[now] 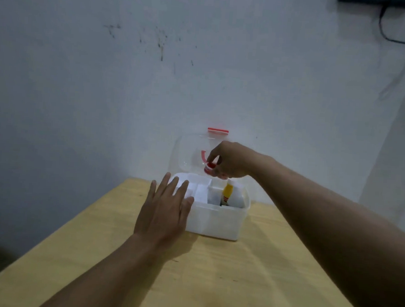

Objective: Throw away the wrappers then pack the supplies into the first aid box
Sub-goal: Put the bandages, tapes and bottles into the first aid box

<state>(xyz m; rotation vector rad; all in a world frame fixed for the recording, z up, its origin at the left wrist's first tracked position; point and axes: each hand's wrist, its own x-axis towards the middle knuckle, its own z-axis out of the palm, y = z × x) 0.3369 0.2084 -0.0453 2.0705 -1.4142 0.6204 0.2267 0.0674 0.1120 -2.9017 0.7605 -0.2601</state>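
A white first aid box (pixel 218 222) stands open at the far end of the wooden table (pixel 189 271), its clear lid (pixel 189 152) with a red latch upright against the wall. My right hand (pixel 232 161) hovers over the box, its fingers closed on a small red-capped jar (pixel 209 168). A yellow tube (pixel 227 193) stands in the box's right compartment. My left hand (pixel 164 210) lies flat with fingers spread against the box's left front corner, holding nothing.
The table's far edge meets a pale wall just behind the box. A dark cable (pixel 403 40) hangs on the wall at the upper right. The table's left edge drops to a dark floor.
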